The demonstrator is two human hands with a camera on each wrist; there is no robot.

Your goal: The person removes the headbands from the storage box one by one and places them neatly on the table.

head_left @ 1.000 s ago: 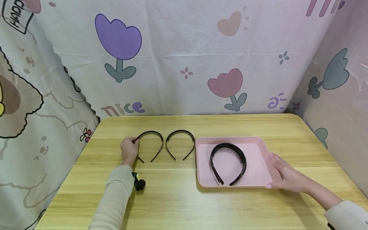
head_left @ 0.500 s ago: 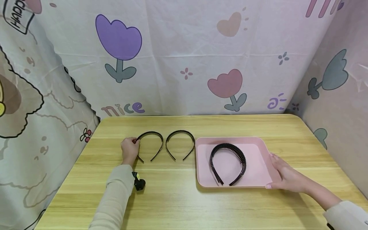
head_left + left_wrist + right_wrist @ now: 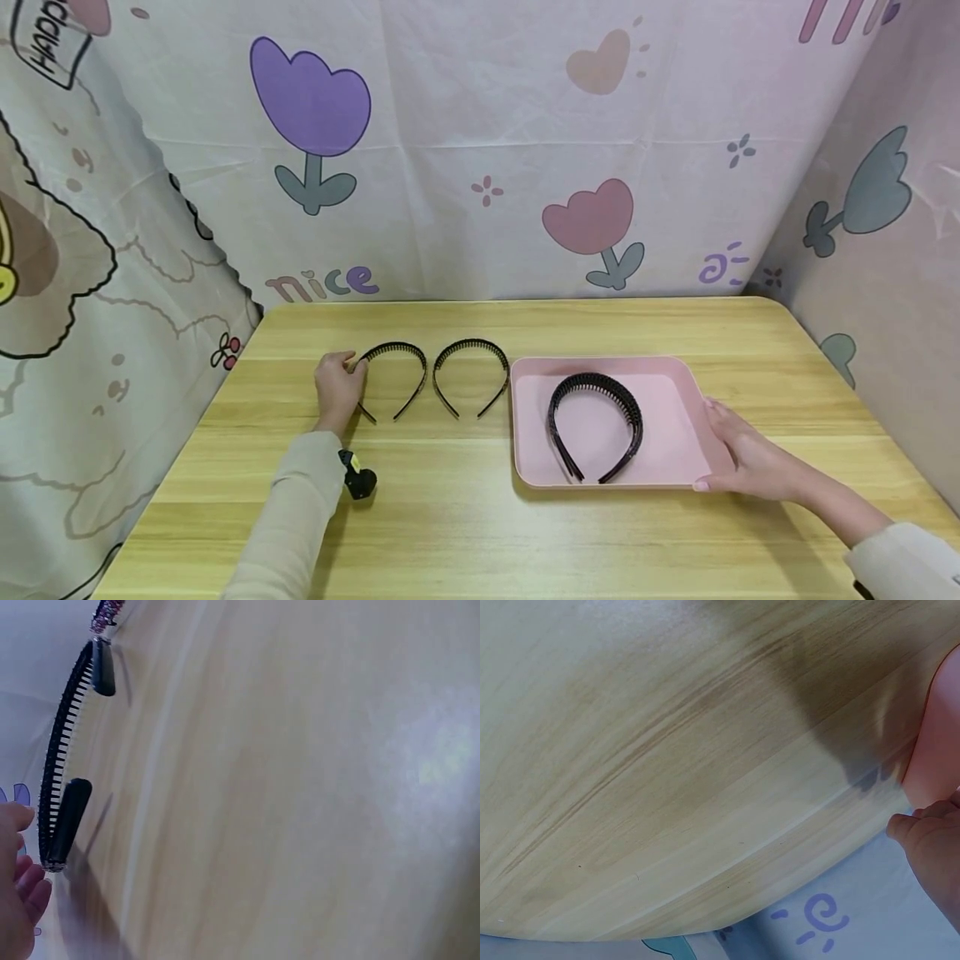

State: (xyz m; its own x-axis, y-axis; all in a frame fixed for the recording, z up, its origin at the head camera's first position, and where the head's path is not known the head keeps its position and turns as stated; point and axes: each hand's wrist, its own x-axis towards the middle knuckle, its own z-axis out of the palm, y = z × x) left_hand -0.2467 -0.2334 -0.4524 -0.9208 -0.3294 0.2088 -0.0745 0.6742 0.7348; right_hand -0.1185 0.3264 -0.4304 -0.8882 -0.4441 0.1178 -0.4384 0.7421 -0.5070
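Looking first through the head view, we find the left headband (image 3: 397, 346) and the middle headband (image 3: 471, 342) lying on the table (image 3: 450, 533), just beside each other, ends toward the near side, with the pink tray (image 3: 678, 437) to their right holding a stack of headbands (image 3: 596, 383). Our left hand (image 3: 337, 390) is at the left side of the left headband; our right hand (image 3: 750, 458) holds the tray's right end, its thumb at the near corner and its fingers farther back. If we nudged the tray leftward, we think its wall could shove the middle headband, which sits right by it. In the left wrist view, our left thumb and fingers are apart, right beside the left headband, and we see no pinch on it; a loose, one-sided hold there could let the band swing into its neighbour. In the right wrist view, our fingers meet the tray's wall, but we cannot tell how firmly; a slip there could let the tray skid.
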